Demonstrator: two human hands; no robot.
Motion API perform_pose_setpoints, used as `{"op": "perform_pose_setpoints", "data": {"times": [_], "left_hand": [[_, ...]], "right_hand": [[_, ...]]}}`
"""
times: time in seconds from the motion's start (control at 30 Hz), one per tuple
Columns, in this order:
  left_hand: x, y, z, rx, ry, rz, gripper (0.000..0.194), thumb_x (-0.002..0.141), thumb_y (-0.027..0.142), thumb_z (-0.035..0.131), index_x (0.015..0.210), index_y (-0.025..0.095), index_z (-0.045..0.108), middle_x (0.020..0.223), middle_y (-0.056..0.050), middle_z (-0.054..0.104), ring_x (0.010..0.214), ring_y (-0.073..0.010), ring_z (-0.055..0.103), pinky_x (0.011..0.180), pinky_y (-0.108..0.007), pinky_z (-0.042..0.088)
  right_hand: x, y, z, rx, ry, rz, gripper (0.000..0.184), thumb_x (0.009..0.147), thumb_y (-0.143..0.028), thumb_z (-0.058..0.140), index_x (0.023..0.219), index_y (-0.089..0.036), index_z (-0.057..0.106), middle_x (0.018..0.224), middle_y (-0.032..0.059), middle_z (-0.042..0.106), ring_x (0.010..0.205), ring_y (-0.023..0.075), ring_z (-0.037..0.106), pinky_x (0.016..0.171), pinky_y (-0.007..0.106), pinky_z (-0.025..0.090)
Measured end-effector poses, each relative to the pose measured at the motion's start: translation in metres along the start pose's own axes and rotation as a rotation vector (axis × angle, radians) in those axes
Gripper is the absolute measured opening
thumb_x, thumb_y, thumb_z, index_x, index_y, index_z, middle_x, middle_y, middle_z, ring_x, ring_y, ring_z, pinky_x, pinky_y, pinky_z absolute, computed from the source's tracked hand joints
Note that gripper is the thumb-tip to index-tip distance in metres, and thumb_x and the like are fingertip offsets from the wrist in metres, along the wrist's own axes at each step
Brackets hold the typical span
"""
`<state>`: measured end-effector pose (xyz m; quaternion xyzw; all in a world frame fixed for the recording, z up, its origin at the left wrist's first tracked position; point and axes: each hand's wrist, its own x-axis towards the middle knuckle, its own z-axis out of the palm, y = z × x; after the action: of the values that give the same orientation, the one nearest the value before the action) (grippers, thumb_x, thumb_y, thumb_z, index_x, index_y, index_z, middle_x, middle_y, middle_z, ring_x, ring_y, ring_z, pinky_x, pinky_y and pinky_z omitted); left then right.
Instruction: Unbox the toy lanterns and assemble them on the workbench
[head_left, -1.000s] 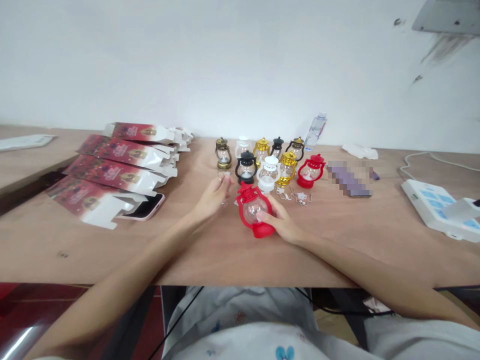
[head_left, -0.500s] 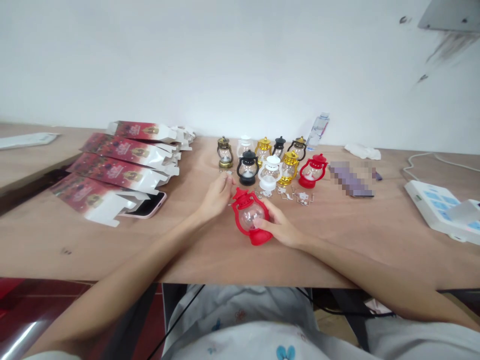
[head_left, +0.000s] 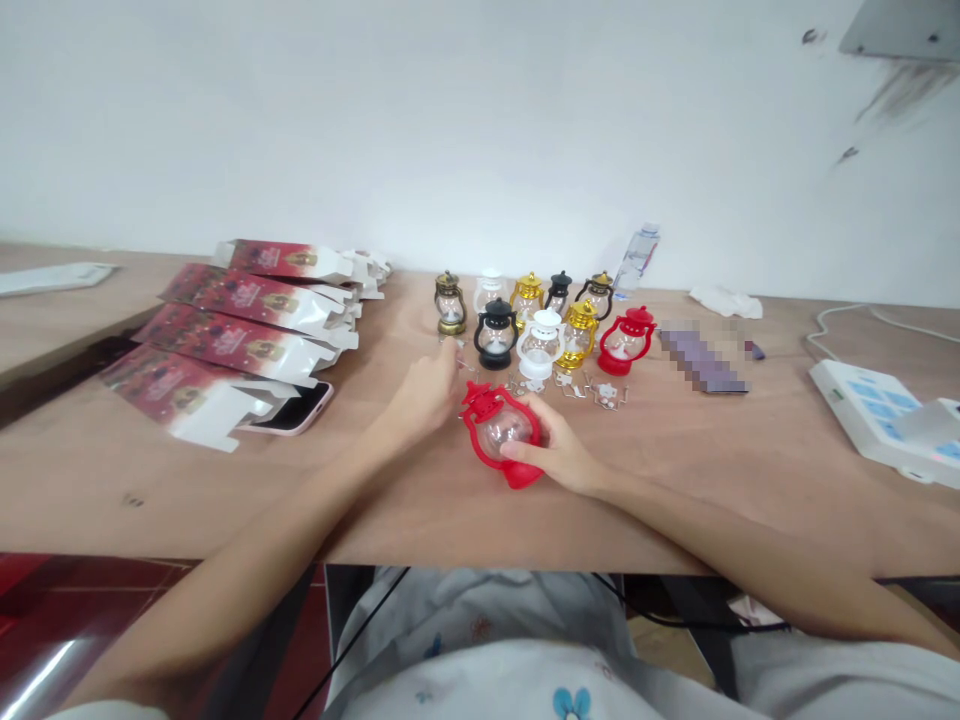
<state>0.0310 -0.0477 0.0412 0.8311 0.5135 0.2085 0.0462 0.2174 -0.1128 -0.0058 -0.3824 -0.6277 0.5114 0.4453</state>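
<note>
My right hand (head_left: 559, 450) is wrapped round a small red lantern (head_left: 523, 474) with a clear globe, holding it tilted, its top leaning left, above the front of the table. Just left of the lantern's top is my left hand (head_left: 427, 388), its fingers pinched together; whatever is between them is too small to make out. Beyond both hands stands a group of upright lanterns, among them a black one (head_left: 496, 336), a white one (head_left: 540, 346), a gold one (head_left: 580, 338) and another red one (head_left: 625, 342). Small bent-metal pieces (head_left: 607, 394) lie in front of them.
Flattened red-and-white boxes (head_left: 232, 338) overlap at the left, partly covering a phone (head_left: 300, 412). A plastic bottle (head_left: 637, 260) leans by the wall. To the right lie a crumpled tissue (head_left: 726, 301), a purple item (head_left: 705, 362), and a white power strip (head_left: 874, 410) with its cable.
My left hand has turned and shifted slightly left, away from the red lantern's top. My right hand still holds the lantern, now tilted slightly further left.
</note>
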Motion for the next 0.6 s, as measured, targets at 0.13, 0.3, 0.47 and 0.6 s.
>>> {"op": "perform_pose_setpoints", "data": {"times": [0.13,0.3,0.47,0.6], "left_hand": [[0.000,0.005,-0.003,0.213,-0.061,-0.045,0.029,0.076,0.010,0.036,0.104,0.013,0.042,0.080,-0.010,0.063,0.067,-0.0251,0.061,0.060,-0.031,0.042],[-0.003,0.019,-0.011,0.446,-0.140,-0.058,0.035,0.079,0.010,0.038,0.114,0.008,0.040,0.076,-0.014,0.064,0.075,-0.0296,0.065,0.061,-0.032,0.045],[-0.002,0.029,-0.019,0.559,-0.181,-0.038,0.037,0.083,0.008,0.034,0.120,0.007,0.036,0.077,-0.016,0.064,0.081,-0.0320,0.065,0.064,-0.033,0.048],[-0.002,0.028,-0.020,0.607,-0.196,0.011,0.036,0.086,0.009,0.030,0.121,0.006,0.038,0.076,-0.016,0.064,0.079,-0.0335,0.065,0.063,-0.037,0.049]], "right_hand": [[0.000,0.000,0.000,-0.026,-0.001,-0.016,0.039,0.068,-0.037,0.073,0.097,-0.022,0.052,0.086,-0.0019,0.060,0.079,0.0153,0.057,0.074,0.027,0.044],[-0.002,0.000,-0.003,-0.093,-0.011,-0.056,0.038,0.070,-0.041,0.071,0.099,-0.023,0.053,0.087,-0.0014,0.061,0.078,0.0157,0.057,0.074,0.028,0.044],[-0.003,-0.002,-0.004,-0.057,-0.015,-0.070,0.037,0.072,-0.040,0.069,0.101,-0.023,0.053,0.088,-0.0011,0.062,0.077,0.0147,0.056,0.073,0.027,0.044],[-0.003,-0.003,-0.004,-0.007,-0.016,-0.070,0.038,0.070,-0.039,0.071,0.099,-0.020,0.055,0.087,-0.0003,0.062,0.077,0.0144,0.056,0.072,0.027,0.045]]}}
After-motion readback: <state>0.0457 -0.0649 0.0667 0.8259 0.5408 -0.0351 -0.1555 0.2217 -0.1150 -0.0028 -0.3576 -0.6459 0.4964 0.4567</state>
